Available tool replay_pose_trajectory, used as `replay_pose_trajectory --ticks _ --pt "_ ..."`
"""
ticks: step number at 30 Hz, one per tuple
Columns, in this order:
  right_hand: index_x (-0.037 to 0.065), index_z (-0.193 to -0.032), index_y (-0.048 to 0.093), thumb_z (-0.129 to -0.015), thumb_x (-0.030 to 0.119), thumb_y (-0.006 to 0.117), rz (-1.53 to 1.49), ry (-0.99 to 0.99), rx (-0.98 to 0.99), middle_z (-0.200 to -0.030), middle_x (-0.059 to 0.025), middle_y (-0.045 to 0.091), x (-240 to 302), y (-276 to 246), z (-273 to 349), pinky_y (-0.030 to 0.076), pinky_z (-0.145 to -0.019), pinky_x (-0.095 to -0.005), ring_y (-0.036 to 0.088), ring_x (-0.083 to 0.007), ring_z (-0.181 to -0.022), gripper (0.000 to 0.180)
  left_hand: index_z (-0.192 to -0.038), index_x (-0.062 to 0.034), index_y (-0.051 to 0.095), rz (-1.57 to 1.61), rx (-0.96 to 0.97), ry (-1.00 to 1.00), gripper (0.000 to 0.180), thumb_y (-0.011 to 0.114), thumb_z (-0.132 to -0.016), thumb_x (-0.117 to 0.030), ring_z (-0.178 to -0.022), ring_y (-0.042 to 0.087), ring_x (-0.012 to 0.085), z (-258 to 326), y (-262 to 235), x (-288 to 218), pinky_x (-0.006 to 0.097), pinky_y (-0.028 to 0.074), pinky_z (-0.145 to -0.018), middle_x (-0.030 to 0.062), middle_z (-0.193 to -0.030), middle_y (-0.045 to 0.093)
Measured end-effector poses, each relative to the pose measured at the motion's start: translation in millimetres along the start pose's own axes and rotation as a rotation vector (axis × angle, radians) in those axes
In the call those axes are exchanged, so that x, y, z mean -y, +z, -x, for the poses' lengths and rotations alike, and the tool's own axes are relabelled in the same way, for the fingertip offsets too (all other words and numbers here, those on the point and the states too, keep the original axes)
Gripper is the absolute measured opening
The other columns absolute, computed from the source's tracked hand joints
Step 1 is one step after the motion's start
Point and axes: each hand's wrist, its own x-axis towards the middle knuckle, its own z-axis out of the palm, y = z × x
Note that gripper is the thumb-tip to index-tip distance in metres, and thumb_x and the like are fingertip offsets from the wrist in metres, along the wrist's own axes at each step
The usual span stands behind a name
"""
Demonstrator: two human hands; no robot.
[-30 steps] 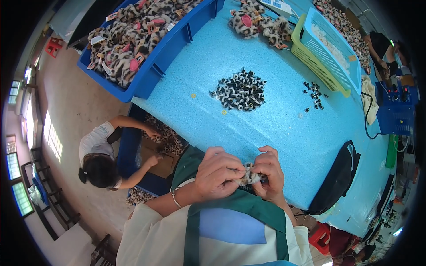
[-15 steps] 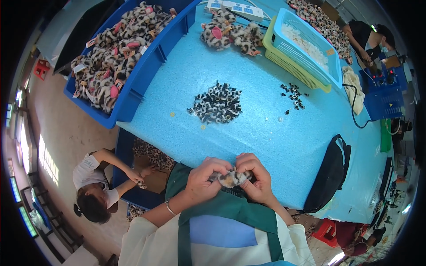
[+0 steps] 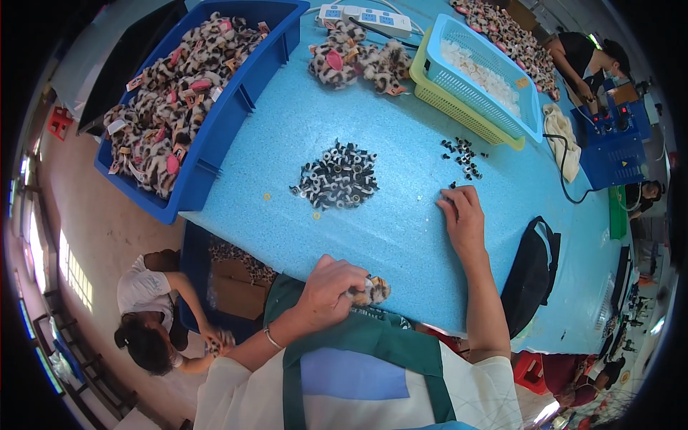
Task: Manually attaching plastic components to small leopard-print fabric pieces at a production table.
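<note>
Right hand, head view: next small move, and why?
Probably nudge the bare right hand forward to the lone small black piece: it lies just beyond that hand, while the bare left hand holds a spotted furry plush piece. Whether the right hand pinches something is unclear.

Worktop (image 3: 401, 161): smooth blue sheet, finely speckled, soft sheen. Lower centre, small plush piece (image 3: 373, 290): tufted fur cloth. Centre, heaped fittings (image 3: 337, 175): hard plastic by the look, black and white, glinting. Upper left, blue tub (image 3: 236, 107): smooth moulded plastic, slight gloss; plush pile (image 3: 183, 100) inside shaggy, with paper-like tags. Upper right, light-blue basket (image 3: 459, 77) and yellow-green basket (image 3: 466, 113): perforated plastic. Beside them, cream cloth (image 3: 562, 143): soft, rumpled, matt. Right, black bag (image 3: 527, 279): matt fabric. Lower centre, green apron (image 3: 380, 344): matt woven cloth. Lower left, bracelet (image 3: 271, 340): shiny, silvery metal.
</note>
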Motion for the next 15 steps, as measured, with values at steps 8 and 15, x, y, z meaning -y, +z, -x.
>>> replay_pose_trajectory --ticks 8,15 --pt "0.002 -0.089 0.069 -0.079 0.002 0.068 -0.479 0.241 0.229 -0.085 -0.0099 0.063 57.2 -6.8 51.7 0.048 -0.066 -0.0284 0.06 -0.0191 -0.074 0.01 -0.085 -0.0089 0.057 0.03 -0.05 0.034 0.03 0.056 -0.064 0.012 -0.075 0.058 0.0222 -0.4 4.8 1.4 0.033 0.038 -0.067 0.0053 -0.089 0.063" --pt "0.001 -0.094 0.071 -0.084 0.001 0.065 -0.88 0.408 0.385 -0.083 -0.0045 0.065 111.6 -6.5 66.8 0.043 -0.061 -0.02 0.056 -0.0076 -0.071 0.012 -0.087 -0.0055 0.06 0.172 -0.031 -0.014 0.036 0.052 -0.064 0.021 -0.079 0.056 0.0188 8.7 12.0 -0.9 0.026 0.045 -0.066 0.0091 -0.094 0.053"
